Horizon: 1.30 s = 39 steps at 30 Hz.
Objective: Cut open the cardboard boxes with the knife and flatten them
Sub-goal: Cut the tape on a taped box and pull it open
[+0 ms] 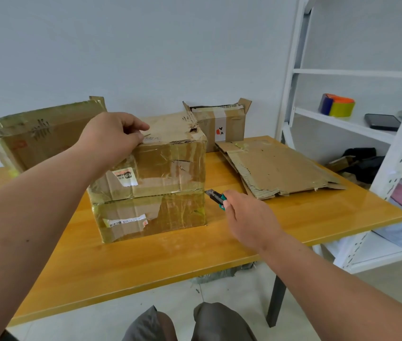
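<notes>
At the upper left of the frame, a large taped cardboard box [40, 134] stands on the far edge of the wooden table [170, 262], its end flaps raised. Left of centre, the left hand [111, 136] rests on the top near edge of the middle box [155, 178], fingers curled down onto the top panel and thumb against the front edge. This box sits at the centre of the frame; it is wrapped in clear tape, bears two shipping labels on its front face, and shows a taped seam running across that face. Just right of the box's lower right corner, the right hand [246, 217] grips a utility knife [216, 196] with a teal-and-black handle, fingers wrapped round the handle, the tip pointing at the right end of the seam; whether the tip touches the box cannot be told. Behind, at upper centre, a small box [222, 126] stands with flaps open. To its right, flattened cardboard sheets [276, 166] lie stacked on the table. At the far right, a white shelf unit [291, 99] holds tape rolls [337, 105] and a dark phone [382, 121].
</notes>
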Each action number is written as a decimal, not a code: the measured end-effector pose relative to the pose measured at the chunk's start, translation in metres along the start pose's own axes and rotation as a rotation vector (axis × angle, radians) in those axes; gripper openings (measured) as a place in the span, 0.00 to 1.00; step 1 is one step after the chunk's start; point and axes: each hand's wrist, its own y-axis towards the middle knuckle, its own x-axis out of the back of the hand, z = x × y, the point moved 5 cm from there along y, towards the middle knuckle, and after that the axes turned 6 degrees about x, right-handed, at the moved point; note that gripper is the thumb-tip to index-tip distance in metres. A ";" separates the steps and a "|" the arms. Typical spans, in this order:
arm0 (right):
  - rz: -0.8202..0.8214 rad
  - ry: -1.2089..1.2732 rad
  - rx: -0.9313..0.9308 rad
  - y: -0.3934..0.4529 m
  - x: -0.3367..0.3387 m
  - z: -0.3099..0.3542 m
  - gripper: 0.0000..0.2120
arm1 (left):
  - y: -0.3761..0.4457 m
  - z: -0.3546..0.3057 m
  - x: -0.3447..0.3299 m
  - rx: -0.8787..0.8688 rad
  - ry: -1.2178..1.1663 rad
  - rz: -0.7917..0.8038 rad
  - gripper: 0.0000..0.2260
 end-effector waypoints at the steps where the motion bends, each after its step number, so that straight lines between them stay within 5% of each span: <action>1: 0.002 -0.004 0.004 0.000 0.000 -0.001 0.14 | 0.000 -0.001 -0.001 -0.020 0.026 0.004 0.05; 7: 0.081 -0.131 0.097 -0.006 -0.006 -0.004 0.12 | -0.004 -0.006 -0.010 -0.112 0.243 0.098 0.17; 26: 0.400 -0.333 0.192 -0.008 -0.017 -0.005 0.07 | -0.012 -0.009 -0.015 -0.110 0.385 0.081 0.19; 39: 0.346 -0.179 0.089 -0.003 -0.010 -0.010 0.09 | -0.010 -0.005 -0.014 -0.125 0.368 0.077 0.18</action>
